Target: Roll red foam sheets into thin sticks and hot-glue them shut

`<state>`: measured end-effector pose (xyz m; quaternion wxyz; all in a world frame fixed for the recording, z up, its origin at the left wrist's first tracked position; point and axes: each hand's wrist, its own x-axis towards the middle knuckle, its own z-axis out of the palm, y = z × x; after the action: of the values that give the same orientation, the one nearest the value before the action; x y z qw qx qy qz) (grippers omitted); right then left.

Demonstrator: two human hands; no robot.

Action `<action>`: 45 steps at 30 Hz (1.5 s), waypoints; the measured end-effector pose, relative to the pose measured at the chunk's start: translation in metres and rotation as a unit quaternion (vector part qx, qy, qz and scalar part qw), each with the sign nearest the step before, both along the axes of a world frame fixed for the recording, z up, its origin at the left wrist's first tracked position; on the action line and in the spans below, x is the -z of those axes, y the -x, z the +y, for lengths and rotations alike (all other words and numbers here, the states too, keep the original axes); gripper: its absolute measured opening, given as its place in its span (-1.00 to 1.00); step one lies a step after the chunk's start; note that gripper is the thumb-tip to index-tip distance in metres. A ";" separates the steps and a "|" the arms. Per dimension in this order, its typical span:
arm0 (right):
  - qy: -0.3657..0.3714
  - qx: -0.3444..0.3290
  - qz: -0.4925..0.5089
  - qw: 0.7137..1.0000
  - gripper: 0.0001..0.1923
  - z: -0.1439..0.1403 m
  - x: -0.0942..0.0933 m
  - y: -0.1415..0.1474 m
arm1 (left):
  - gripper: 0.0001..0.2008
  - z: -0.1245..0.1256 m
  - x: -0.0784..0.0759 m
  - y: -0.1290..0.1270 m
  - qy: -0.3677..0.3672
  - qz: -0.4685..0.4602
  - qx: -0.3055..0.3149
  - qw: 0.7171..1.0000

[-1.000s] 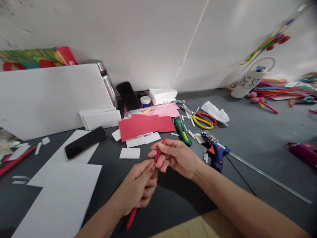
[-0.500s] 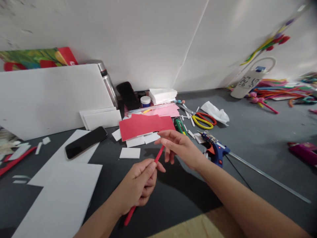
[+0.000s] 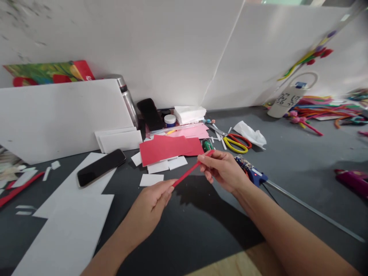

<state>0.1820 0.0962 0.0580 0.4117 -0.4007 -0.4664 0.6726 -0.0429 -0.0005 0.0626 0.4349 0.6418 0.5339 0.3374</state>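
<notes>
Red strip (image 3: 188,173) held over tabletop (image 3: 207,226) middle — left hand (image 3: 153,201) pinches near end, right hand (image 3: 222,168) pinches far end. Strip slants up toward far right, tight between both hands — each equally close.

hands 2: left hand (image 3: 153,199), right hand (image 3: 224,168) | red strip (image 3: 189,172) 1 | phone (image 3: 101,167) 1 | scissors (image 3: 235,141) 1 | glue gun (image 3: 253,171) 1 | flask (image 3: 128,99) 1

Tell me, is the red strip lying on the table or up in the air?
Up in the air. The red strip is pinched at one end by the left hand and at the other by the right hand, above the dark table.
</notes>
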 end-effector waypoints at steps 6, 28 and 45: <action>-0.293 0.006 -0.258 0.921 -0.79 0.001 -0.015 -0.012 | -0.68 0.011 0.008 0.017 -0.187 0.160 0.003 0.969; -0.292 -0.204 -0.325 0.876 -0.73 -0.053 -0.002 0.045 | -0.77 0.017 -0.005 -0.002 0.007 -0.504 -0.217 0.836; 0.139 -0.375 0.145 0.905 -0.70 -0.049 -0.015 0.035 | -0.59 0.027 -0.053 -0.016 0.045 -0.676 -0.085 0.731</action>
<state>0.1466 0.0475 0.0730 0.1322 -0.1473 -0.4190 0.8861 -0.0264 0.0266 0.1156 0.6786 0.1760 0.1657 0.6936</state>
